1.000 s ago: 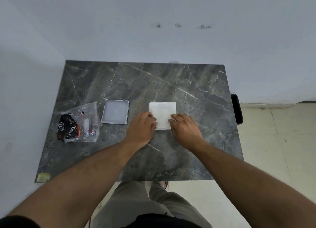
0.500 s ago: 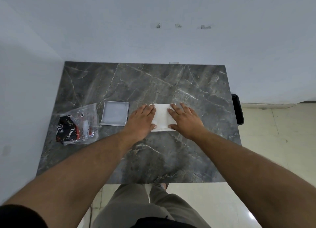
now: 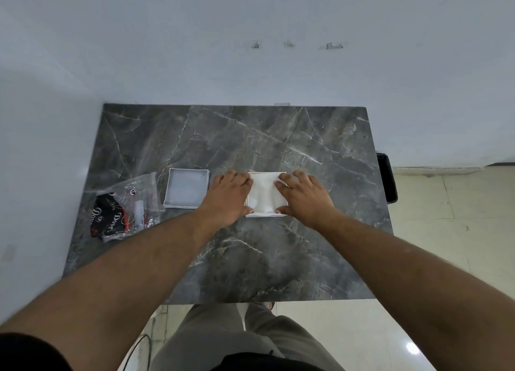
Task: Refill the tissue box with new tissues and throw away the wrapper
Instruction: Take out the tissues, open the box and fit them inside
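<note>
Item one, the desk (image 3: 250, 259): dark grey marble-patterned top, its far edge against a pale wall. Item two, the tissue box (image 3: 266, 215): white, near the middle of the desk, only its near rim showing, with a white stack of tissues (image 3: 264, 193) lying in its opening. Item three, my left hand (image 3: 227, 196): palm down, fingers flat and loosely spread over the left side of the tissues, thumb at the near left corner. Item four, my right hand (image 3: 305, 196): likewise flat, fingers laid on the right side of the stack, thumb at the near right corner; neither hand pinches anything. Item five, the lid (image 3: 186, 191): a shallow pale grey tray, just left of my left hand. Item six, the wrapper (image 3: 122, 209): crumpled clear plastic with a black and red printed panel, near the desk's left edge, beside the lid. Item seven, a black bin (image 3: 387, 178), on the floor past the right edge.
</note>
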